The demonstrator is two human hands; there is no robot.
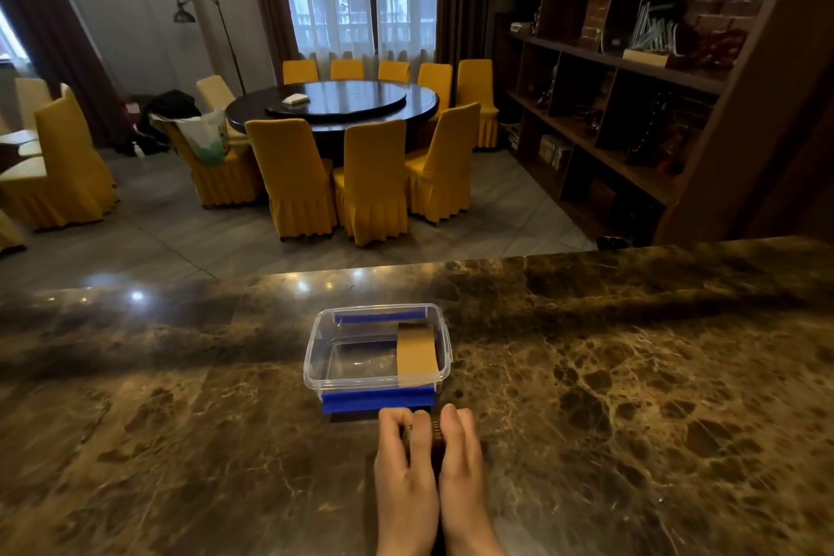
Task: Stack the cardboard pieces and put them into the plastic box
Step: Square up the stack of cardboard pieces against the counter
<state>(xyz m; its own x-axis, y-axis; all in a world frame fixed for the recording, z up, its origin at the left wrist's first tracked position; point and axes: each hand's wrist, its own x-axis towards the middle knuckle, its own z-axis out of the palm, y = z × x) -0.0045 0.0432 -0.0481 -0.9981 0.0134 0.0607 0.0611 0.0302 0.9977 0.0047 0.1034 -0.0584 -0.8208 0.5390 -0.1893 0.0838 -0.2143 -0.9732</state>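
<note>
Both hands, left hand (403, 472) and right hand (460, 465), are pinched together on a thin brown cardboard stack (436, 430) at the brown marble counter (632, 375) near edge. One tan cardboard piece (416, 349) is leaned inside the clear plastic box with blue clips (325, 348), just beyond.

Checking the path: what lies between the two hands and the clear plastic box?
Head view: only the box's near blue clip and bare marble counter separate it from left hand and right hand.

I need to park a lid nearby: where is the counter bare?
Bare marble counter lies left and right of the plastic box. Crowded: the strip between the box's blue clip and the left hand and right hand.
</note>
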